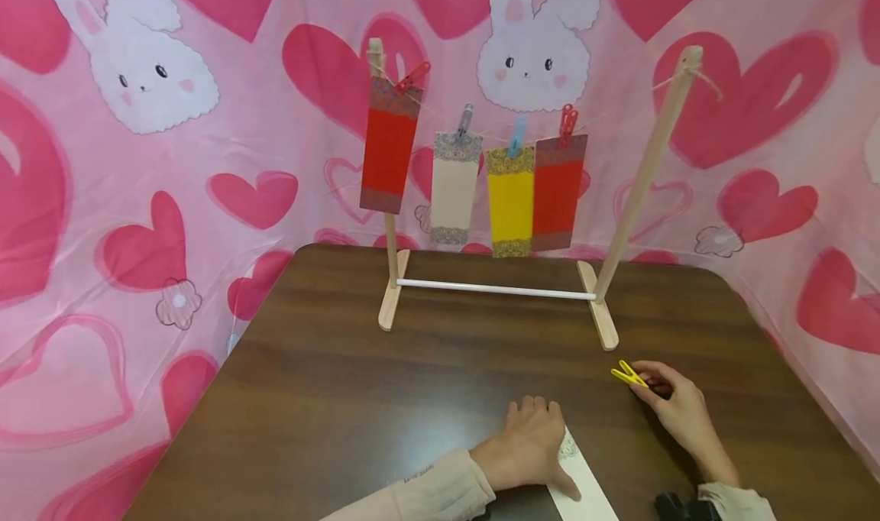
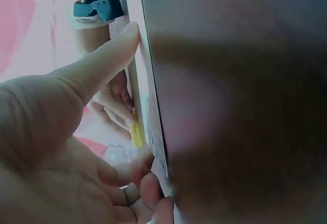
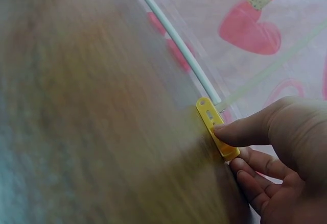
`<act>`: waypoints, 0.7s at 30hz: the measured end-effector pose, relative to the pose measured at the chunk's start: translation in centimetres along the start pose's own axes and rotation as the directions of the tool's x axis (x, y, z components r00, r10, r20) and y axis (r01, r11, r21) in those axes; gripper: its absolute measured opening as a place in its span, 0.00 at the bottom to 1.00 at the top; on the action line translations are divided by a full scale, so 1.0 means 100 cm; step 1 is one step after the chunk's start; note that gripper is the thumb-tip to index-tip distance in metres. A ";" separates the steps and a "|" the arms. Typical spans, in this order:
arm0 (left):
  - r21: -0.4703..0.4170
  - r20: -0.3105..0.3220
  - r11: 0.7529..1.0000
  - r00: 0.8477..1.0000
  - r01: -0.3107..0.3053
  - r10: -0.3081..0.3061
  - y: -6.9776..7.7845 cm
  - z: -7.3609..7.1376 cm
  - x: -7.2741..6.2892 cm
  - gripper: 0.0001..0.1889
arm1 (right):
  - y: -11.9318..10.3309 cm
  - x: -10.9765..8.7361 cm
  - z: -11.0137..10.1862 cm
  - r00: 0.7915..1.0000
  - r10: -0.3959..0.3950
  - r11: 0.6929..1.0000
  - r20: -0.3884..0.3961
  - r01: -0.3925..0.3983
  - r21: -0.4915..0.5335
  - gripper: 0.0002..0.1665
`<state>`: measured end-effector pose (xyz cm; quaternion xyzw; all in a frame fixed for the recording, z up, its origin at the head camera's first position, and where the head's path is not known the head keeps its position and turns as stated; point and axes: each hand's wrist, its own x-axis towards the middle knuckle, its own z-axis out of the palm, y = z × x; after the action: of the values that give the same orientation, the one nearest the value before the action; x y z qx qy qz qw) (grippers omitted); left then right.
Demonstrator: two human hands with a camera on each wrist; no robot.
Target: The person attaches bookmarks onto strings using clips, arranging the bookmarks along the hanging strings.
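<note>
My left hand rests over a white card on the table, thumb extended across it. In the left wrist view the fingers bend near the end of the card; whether they reach beneath it is hidden. The card has a patterned lace-like band at its far end. Off to the right, my right hand pinches a yellow clothespin between thumb and fingers, just above the table. The right wrist view shows the thumb pressed on the clothespin.
Behind the hands stands a wooden frame with a white crossbar and a string. Clothespins hold two red cards, a white hanging card and a yellow card there. A pink heart-print cloth backs the brown table.
</note>
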<state>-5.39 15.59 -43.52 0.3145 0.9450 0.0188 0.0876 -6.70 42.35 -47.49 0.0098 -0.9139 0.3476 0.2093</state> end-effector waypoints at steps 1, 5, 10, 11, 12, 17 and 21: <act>-0.022 0.007 1.000 1.000 0.006 -0.005 0.001 0.001 0.000 0.47 | 0.000 0.000 0.000 1.000 0.000 1.000 0.004 0.000 -0.001 0.18; -0.175 0.007 0.985 1.000 -0.008 0.009 0.000 0.000 0.002 0.44 | 0.001 -0.002 0.000 1.000 -0.007 1.000 0.014 0.007 -0.012 0.19; -0.526 -0.020 0.844 0.994 -0.106 0.112 -0.016 -0.016 0.010 0.32 | -0.001 -0.001 -0.003 0.997 -0.050 0.997 0.054 0.053 -0.050 0.23; -0.594 -0.032 0.796 0.992 -0.118 0.123 -0.021 -0.020 0.012 0.30 | -0.001 0.000 -0.003 0.996 -0.054 0.996 0.067 0.059 -0.066 0.23; -0.661 -0.051 0.738 0.989 -0.136 0.136 -0.027 -0.023 0.014 0.27 | -0.002 0.000 -0.003 0.995 -0.054 0.995 0.079 0.060 -0.081 0.22; -0.907 -0.176 0.370 0.980 -0.199 0.094 -0.049 -0.039 0.025 0.22 | -0.005 0.000 -0.003 0.998 -0.023 0.989 0.057 0.031 -0.141 0.12; -0.971 -0.222 0.090 0.975 -0.223 0.013 -0.066 -0.051 0.032 0.13 | -0.007 0.002 -0.003 0.999 -0.005 0.991 -0.036 0.001 -0.132 0.05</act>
<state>-12.70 12.34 -39.61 0.2467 0.6626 0.6784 0.1997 -6.68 42.03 -46.81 -0.0089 -0.9309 0.2864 0.2265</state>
